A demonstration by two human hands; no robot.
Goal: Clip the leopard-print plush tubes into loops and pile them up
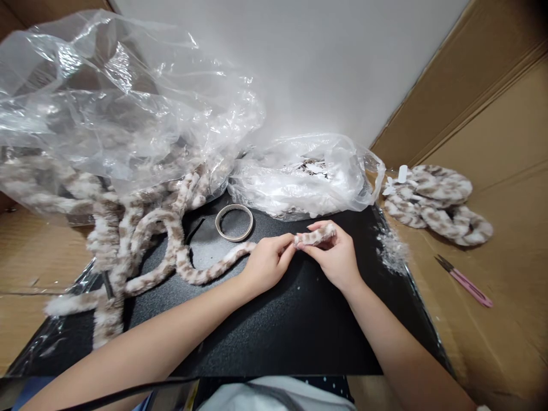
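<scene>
A long fuzzy cord (201,273), white with brown spots, snakes across the black mat (274,331) from a tangle at the left. My left hand (268,264) pinches the cord just behind its end. My right hand (336,254) is closed round the cord's tip, fingers curled over it. Both hands meet over the middle of the mat.
A large clear plastic bag (107,103) of more fuzzy cord lies at the left, a smaller bag (306,177) behind my hands. A tape ring (234,222) sits on the mat. Coiled fuzzy pieces (436,202), pink snips (464,281) and fluff (391,251) lie on cardboard at right.
</scene>
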